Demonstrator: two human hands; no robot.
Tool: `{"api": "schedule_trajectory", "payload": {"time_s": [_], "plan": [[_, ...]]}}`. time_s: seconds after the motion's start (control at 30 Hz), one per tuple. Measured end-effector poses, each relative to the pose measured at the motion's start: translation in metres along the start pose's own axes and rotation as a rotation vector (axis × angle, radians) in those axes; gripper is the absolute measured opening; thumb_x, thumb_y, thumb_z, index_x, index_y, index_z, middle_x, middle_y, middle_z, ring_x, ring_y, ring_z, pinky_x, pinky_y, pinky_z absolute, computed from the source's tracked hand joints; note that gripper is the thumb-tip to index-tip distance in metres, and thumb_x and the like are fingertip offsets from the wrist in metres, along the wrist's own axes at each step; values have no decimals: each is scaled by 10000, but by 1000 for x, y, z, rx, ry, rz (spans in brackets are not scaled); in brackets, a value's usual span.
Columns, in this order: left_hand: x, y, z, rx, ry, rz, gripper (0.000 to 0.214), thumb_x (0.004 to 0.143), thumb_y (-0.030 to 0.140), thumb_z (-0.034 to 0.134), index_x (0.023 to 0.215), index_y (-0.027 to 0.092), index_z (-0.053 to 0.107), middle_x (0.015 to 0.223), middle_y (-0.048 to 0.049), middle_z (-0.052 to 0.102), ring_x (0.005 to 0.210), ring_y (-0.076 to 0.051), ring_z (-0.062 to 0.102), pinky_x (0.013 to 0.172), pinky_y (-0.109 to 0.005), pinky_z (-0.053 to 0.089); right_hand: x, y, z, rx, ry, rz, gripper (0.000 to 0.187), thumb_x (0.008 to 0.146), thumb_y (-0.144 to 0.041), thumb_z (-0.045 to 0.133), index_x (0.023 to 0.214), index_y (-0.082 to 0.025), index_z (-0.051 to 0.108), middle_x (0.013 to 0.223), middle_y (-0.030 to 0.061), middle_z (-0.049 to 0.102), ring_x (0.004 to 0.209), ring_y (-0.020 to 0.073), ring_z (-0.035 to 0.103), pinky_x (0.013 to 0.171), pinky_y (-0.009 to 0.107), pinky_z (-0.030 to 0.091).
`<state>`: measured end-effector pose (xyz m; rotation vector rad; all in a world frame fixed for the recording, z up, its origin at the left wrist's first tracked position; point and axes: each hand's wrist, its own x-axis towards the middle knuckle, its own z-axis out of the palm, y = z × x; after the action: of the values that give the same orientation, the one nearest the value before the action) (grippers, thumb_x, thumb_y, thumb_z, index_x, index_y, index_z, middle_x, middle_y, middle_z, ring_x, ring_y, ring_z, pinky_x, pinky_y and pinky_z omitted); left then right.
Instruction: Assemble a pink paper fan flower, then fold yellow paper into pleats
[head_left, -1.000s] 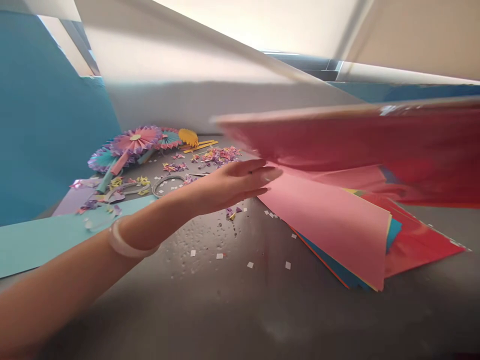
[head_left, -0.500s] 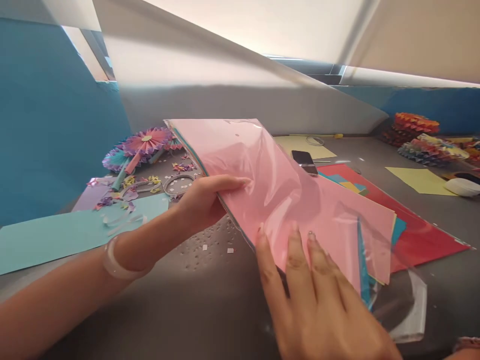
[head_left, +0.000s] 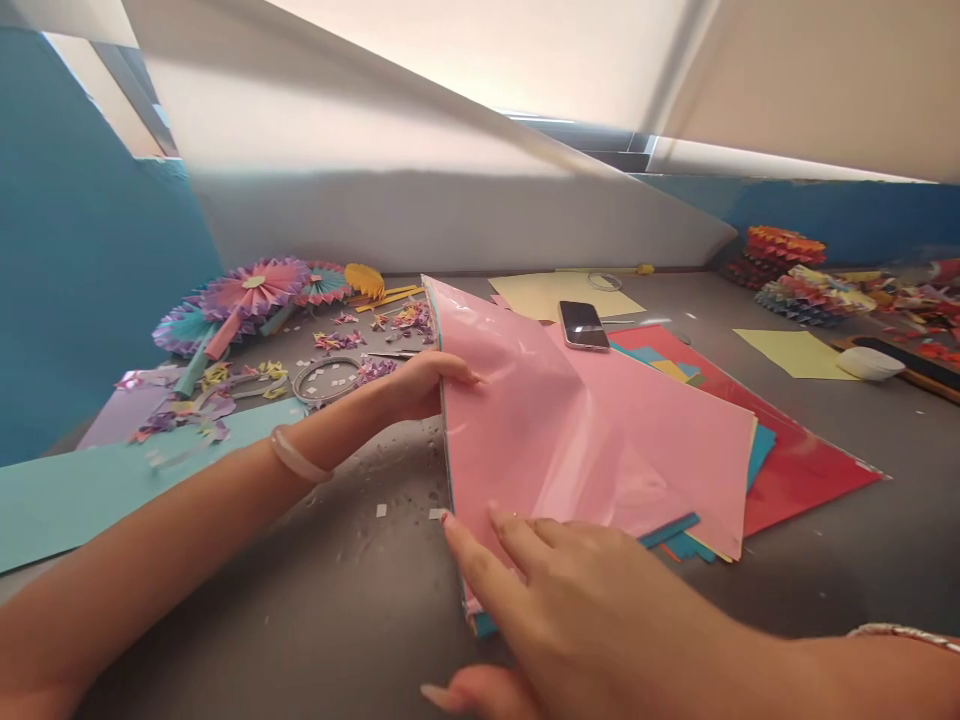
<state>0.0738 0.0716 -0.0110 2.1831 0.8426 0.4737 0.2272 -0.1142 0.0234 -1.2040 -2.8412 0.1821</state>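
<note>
My left hand [head_left: 426, 388] grips the left edge of a plastic-wrapped pack of coloured paper [head_left: 517, 410], thumb on top and the other fingers hidden beneath. Its top sheet is pink, with blue sheets showing at the lower edges, and the glossy wrap is creased. The pack is raised and tilted on the left side. Across its near part lies my right hand [head_left: 592, 600], fingers stretched out and thumb apart. Under the pack's right side, loose pink sheets [head_left: 675, 410] rest over a red sheet pack [head_left: 802, 460].
A phone [head_left: 583, 326] lies behind the pack. At left are pleated paper fans [head_left: 255, 285], tape rings [head_left: 328, 380], paper scraps and a light-blue sheet [head_left: 45, 500]. More folded paper [head_left: 784, 255], a yellow sheet [head_left: 795, 353] and a white oval object [head_left: 870, 363] are at right.
The pack has turned and come down, its far end lower and its near corner closer to me. My right hand has shifted left, still on it. My left hand keeps its grip.
</note>
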Motion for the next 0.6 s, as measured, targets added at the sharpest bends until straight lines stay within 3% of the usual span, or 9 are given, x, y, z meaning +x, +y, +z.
{"api": "schedule_trajectory", "payload": {"time_s": [0.1, 0.23, 0.33, 0.5, 0.6], "plan": [[7, -1, -2, -108, -56, -112, 305, 940, 306, 582, 1202, 148, 589, 1172, -102, 634, 980, -225, 648, 825, -402, 563, -11, 30, -22, 219, -57, 18, 471, 970, -504, 395, 1307, -251, 605, 1033, 85, 740, 826, 226, 712, 665, 311, 541], [15, 2, -1, -194, -39, -180, 479, 772, 146, 632, 1246, 132, 563, 1066, -103, 712, 905, -255, 703, 693, -311, 580, -16, 78, -23, 251, -88, 138, 388, 993, -382, 389, 1312, -273, 580, 1158, 76, 675, 913, 213, 681, 747, 319, 517], [19, 3, -2, -181, -29, -198, 590, 677, 179, 692, 1250, 130, 558, 1100, -105, 713, 946, -281, 702, 701, -313, 585, -16, 99, -12, 265, -164, 171, 407, 987, -378, 394, 1342, -267, 559, 1225, 102, 615, 939, 218, 666, 753, 327, 516], [23, 0, -2, -36, 20, -209, 542, 685, 292, 731, 1183, 131, 592, 1115, -103, 711, 969, -294, 692, 766, -345, 584, -24, 95, -6, 272, -270, 147, 487, 955, -502, 436, 1421, -363, 459, 1411, 89, 484, 1187, 288, 560, 865, 446, 529], [25, -3, 3, 111, 109, -193, 635, 733, 326, 714, 1300, 130, 506, 1249, -127, 648, 1094, -297, 641, 891, -364, 543, -28, 84, -6, 280, -344, 141, 662, 874, -577, 558, 1476, -369, 379, 1557, 70, 347, 1377, 351, 382, 990, 544, 469]]}}
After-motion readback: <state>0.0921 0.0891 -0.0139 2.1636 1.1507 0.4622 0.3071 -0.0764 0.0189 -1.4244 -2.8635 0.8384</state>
